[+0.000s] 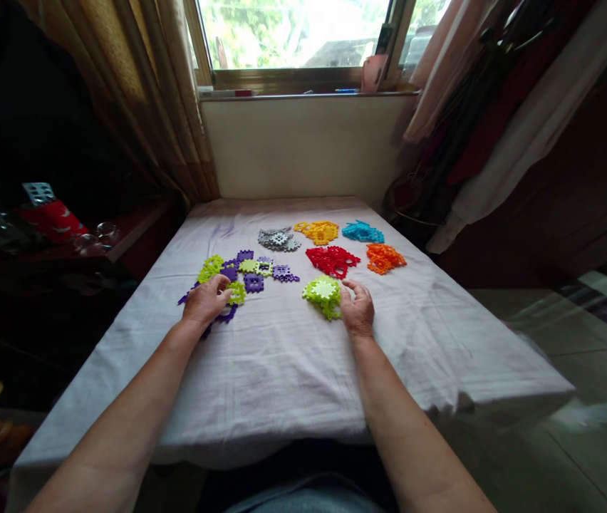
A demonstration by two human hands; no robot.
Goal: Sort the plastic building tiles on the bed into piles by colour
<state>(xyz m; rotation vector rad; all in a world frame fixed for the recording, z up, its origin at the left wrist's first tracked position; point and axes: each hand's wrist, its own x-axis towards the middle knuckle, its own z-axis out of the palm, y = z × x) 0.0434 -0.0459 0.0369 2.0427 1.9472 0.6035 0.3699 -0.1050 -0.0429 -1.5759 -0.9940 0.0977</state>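
My left hand (207,301) is over a mixed spread of purple and lime green interlocking plastic pieces. Its thumb and fingers close on the edge of a lime green piece (236,293). Purple pieces (253,283) lie beside and partly under that hand. On the right, a lime green pile (323,293) of the same flat, notched pieces sits by itself. My right hand (358,308) rests against this pile's right side, fingers curved and a little apart, with nothing seen held in them.
Sorted piles stand farther back: grey (278,239), yellow (317,231), blue (363,231), red (332,261) and orange (385,258). A pale cloth (293,370) covers the table. Beyond it are a wall and window; a curtain (148,92) hangs left, clothes (528,142) right.
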